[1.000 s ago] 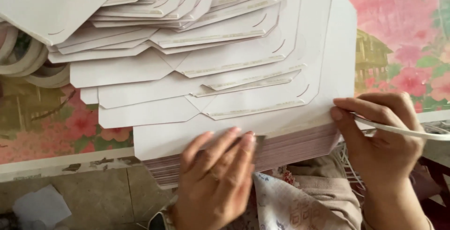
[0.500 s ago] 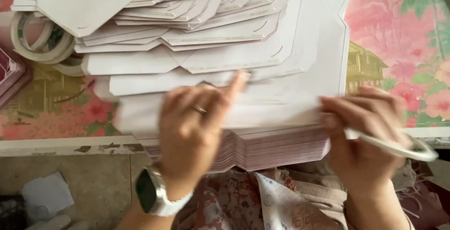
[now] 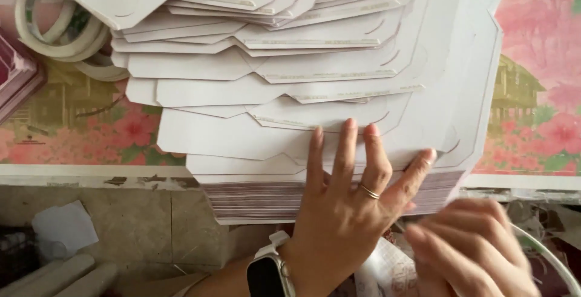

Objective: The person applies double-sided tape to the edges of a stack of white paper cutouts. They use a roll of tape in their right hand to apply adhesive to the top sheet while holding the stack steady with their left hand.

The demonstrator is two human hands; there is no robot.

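My right hand (image 3: 478,248) hung blurred at the near right edge, just off the table; a thin white loop curved beside it, but I could not tell whether my fingers gripped it. My left hand (image 3: 348,206), with a watch at the wrist and a ring on one finger, lay flat and spread on the near edge of the thick stack of white die-cut card sheets (image 3: 315,146), pressing, gripping nothing. The stack overhung the table edge (image 3: 91,173), fanned out toward the far side. To square it well, I judged steady downward pressure and even fingertips mattered. Tape rolls (image 3: 57,28) sat far left.
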